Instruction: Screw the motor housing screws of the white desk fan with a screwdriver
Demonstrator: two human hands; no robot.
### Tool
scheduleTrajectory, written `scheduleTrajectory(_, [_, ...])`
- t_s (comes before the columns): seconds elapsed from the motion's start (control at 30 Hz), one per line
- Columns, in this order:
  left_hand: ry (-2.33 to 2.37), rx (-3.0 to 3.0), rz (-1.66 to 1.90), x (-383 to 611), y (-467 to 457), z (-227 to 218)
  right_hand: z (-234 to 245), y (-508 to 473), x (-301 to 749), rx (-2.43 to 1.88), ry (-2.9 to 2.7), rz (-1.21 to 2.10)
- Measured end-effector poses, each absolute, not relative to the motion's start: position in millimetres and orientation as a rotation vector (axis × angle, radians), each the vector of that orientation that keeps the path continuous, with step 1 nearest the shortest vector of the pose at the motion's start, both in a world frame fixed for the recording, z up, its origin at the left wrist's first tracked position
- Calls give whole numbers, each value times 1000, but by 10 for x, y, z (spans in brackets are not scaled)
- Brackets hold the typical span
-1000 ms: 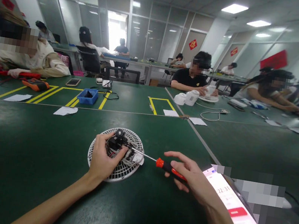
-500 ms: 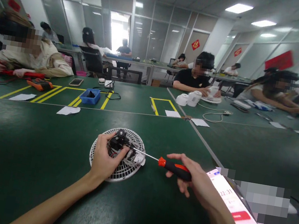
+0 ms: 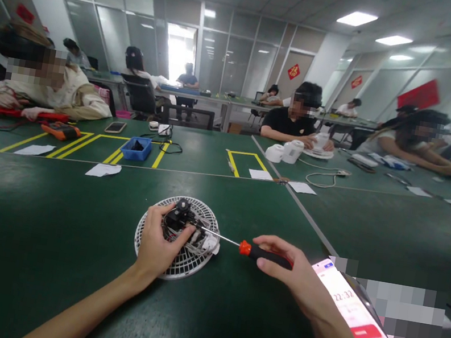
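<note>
A round white grille (image 3: 187, 269) lies on the green table, with a black motor assembly (image 3: 178, 216) and a bundle of wires on top of it. My left hand (image 3: 159, 239) wraps round the assembly from the left, thumb and fingers pressed on its sides. From the right, my right hand (image 3: 285, 265) grips the red and black handle of a screwdriver (image 3: 258, 253). Its metal shaft points left, and the tip meets the assembly near my left thumb. The exact contact of the tip is too small to make out.
A lit phone (image 3: 359, 321) lies beside my right forearm. Further back are a blue bin (image 3: 136, 148), paper slips (image 3: 103, 170), white housings (image 3: 291, 151) and a pale cable (image 3: 328, 177). Several people sit across the table, one person (image 3: 289, 125) handling a white part.
The fingers of my right hand have shifted round the screwdriver handle, the thumb now lying along it. My left hand keeps its hold on the motor assembly. The view has tilted slightly.
</note>
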State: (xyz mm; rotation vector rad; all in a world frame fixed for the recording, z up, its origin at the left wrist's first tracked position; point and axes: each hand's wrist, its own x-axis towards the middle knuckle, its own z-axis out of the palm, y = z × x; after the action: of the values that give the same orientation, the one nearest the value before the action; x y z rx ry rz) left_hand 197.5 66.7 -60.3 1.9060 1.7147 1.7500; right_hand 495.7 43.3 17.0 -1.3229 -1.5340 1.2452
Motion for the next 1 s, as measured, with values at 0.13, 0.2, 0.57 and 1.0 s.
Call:
scheduleTrajectory(0.13, [1707, 1917, 1744, 1973, 667, -603, 216, 404, 4893, -1424, -1370, 1503])
scheduleTrajectory(0.2, [1697, 1929, 1743, 1973, 666, -601, 235, 394, 4882, -1437, -1331, 1568])
scheduleTrajectory(0.57, [1701, 1926, 1762, 1985, 662, -563, 240, 428, 4939, -1416, -1463, 1260])
scheduleTrajectory(1.0, [1705, 1935, 1752, 1982, 658, -565, 258, 375, 4885, -1481, -1424, 1393])
